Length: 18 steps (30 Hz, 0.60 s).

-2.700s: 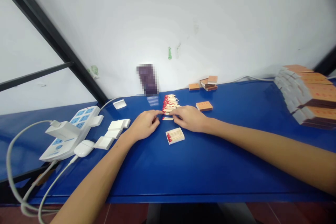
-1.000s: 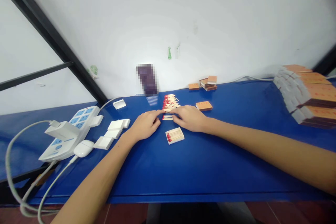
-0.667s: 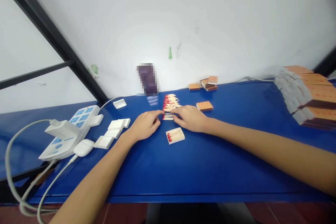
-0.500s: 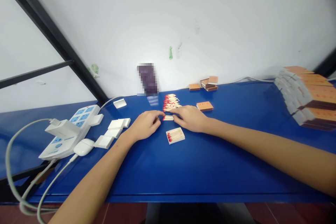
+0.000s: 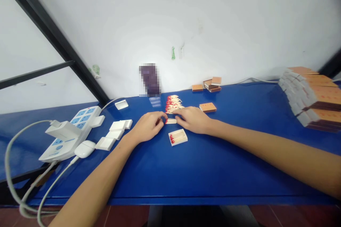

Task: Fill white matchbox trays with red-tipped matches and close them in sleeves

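Note:
On the blue table [image 5: 213,163] my left hand [image 5: 147,126] and my right hand [image 5: 193,120] lie knuckles up, fingers curled. Their fingertips meet on a small bundle of matches [image 5: 170,121], one hand at each end. Just behind it lies a loose pile of red-tipped matches [image 5: 173,103]. In front of my right hand sits an open white tray filled with matches [image 5: 178,137]. An orange matchbox sleeve [image 5: 207,107] lies right of the pile.
Several empty white trays [image 5: 115,133] lie at the left beside a white power strip [image 5: 71,132] with cables and a white earbud case [image 5: 84,149]. A few matchboxes [image 5: 210,85] sit by the wall. Tall stacks of matchboxes [image 5: 313,95] fill the right end.
The small bundle of matches has come away from the pile's front edge and slid a little toward me between my fingertips. Both arms have hardly moved.

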{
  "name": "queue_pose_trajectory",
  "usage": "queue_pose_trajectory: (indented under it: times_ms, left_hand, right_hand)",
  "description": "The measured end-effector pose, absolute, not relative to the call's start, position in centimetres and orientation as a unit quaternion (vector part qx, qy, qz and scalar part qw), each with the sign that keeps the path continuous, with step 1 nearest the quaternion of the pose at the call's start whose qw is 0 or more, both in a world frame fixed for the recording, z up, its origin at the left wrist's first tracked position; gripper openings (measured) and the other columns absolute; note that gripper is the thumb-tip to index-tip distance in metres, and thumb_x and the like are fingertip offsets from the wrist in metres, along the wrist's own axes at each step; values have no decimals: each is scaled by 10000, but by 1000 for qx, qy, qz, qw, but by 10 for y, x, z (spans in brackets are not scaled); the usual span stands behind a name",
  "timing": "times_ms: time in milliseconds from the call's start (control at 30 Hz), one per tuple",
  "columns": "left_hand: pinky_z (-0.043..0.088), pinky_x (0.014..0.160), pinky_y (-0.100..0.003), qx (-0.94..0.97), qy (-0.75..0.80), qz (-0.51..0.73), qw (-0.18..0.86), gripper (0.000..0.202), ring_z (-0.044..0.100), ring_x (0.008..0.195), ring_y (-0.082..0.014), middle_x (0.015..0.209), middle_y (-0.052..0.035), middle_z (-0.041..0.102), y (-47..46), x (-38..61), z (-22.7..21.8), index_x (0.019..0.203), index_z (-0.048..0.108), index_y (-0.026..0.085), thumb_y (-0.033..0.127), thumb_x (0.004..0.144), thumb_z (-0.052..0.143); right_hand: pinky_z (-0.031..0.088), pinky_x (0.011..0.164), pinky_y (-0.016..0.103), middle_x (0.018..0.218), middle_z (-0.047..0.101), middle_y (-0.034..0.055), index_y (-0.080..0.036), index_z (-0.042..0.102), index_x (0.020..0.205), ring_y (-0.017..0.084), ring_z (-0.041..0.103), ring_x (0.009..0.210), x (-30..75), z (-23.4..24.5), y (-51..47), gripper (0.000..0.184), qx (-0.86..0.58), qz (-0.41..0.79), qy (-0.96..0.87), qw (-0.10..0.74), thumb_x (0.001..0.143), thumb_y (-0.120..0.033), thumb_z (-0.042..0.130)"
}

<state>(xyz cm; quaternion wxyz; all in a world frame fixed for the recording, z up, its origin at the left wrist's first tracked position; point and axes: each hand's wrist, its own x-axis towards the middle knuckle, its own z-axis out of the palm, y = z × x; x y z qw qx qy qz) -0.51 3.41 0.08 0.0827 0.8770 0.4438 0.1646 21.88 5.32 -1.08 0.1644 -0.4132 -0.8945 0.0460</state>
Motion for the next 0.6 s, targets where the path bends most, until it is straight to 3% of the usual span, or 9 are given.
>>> queue_pose_trajectory:
  times_ms: [200,600]
  left_hand:
    - [412,636,-255,872,455,163,75,305,579,672,-155,741,6,629,33,-5,1,1125,604,200,149,868,449]
    - [417,654,-272,859,487,151,44,413,608,718,-179,805,-8,661,35,-6,-1,1311,536,228,208,909,443]
  right_hand:
    - [436,756,295,1098,724,72,-226,631,1249,220,670,940,218,-10,53,376,-416,42,-895,155,946,-303,421]
    - [430,761,289,1077,728,61,-231,649,1220,210,666,935,219,-11,54,368,-410,52,-895,169,939,-284,417]
